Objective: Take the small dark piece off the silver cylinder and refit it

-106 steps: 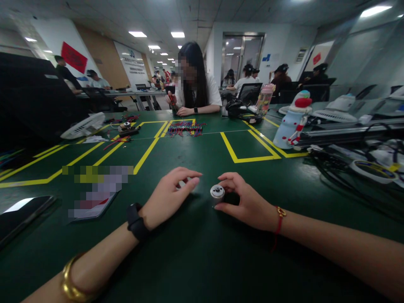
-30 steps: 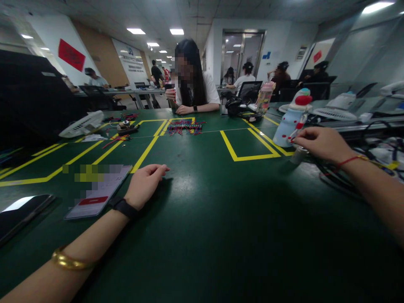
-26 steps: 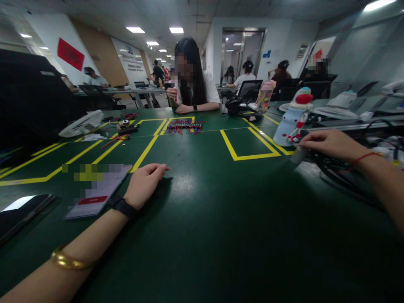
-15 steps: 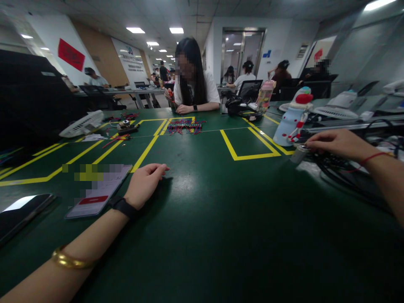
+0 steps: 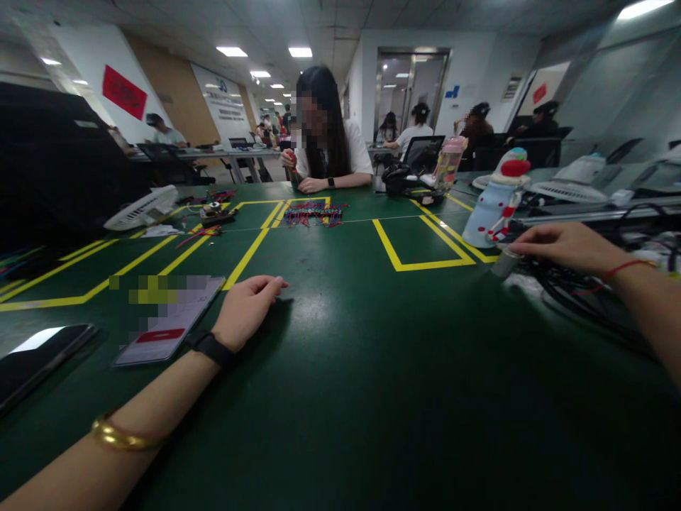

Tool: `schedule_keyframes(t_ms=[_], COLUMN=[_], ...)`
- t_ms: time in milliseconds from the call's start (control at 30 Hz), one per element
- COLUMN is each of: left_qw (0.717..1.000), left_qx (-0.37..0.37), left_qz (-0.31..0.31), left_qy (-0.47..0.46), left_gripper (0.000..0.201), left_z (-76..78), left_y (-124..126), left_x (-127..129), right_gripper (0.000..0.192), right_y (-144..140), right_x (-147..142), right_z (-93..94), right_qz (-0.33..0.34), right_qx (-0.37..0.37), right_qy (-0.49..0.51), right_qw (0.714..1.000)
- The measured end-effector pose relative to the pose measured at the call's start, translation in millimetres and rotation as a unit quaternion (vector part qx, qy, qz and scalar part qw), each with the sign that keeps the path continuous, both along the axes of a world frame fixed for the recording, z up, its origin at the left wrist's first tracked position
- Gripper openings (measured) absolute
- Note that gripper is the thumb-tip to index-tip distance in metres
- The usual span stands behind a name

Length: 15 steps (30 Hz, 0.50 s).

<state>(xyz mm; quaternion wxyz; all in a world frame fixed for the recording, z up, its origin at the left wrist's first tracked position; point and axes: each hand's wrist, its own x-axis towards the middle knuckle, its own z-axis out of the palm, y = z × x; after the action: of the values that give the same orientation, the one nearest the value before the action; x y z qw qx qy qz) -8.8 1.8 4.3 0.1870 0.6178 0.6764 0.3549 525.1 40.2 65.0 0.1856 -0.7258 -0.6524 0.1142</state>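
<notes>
My left hand [image 5: 247, 309] rests palm down on the green table [image 5: 351, 355], fingers loosely curled, holding nothing, beside a phone [image 5: 169, 321]. My right hand [image 5: 564, 245] is stretched out to the right edge and its fingertips pinch a small silver cylinder [image 5: 505, 262] that stands tilted on the table. That cylinder sits just in front of a pale blue snowman-shaped bottle [image 5: 492, 202] and next to a tangle of black cables [image 5: 579, 291].
Yellow tape lines [image 5: 420, 266] mark boxes on the table. A person in a white shirt [image 5: 330, 145] works opposite, with a pile of coloured wires [image 5: 313, 213] before them. A white fan [image 5: 142, 208] lies at left, a dark phone [image 5: 37, 358] at the near left edge.
My right hand carried the silver cylinder from the table's middle to the right edge near the snowman bottle. My left hand moved left and settled by the phone.
</notes>
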Motion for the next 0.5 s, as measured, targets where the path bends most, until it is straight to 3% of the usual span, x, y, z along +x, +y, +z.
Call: schedule_keyframes(t_ms=[200,333,500], left_qw=[1.000,1.000,1.000], left_qx=[0.001,0.002,-0.001], left_qz=[-0.003,-0.011,-0.015], left_qy=[-0.003,-0.005,0.001], left_gripper=[0.041,0.040,0.041], left_z=[0.4,-0.4,-3.0], left_y=[0.2,0.2,2.3], left_x=[0.3,-0.9,-2.6], right_gripper=[0.040,0.042,0.039], right_y=[-1.8,-3.7,1.8], right_x=[3.0,-0.5,0.2], right_z=[4.1,0.7,-3.7], right_qz=[0.015,-0.030,-0.008], right_qx=[-0.033,0.005,-0.008], right_qy=[0.009,0.083,0.072], right_qw=[0.999,0.996,0.997])
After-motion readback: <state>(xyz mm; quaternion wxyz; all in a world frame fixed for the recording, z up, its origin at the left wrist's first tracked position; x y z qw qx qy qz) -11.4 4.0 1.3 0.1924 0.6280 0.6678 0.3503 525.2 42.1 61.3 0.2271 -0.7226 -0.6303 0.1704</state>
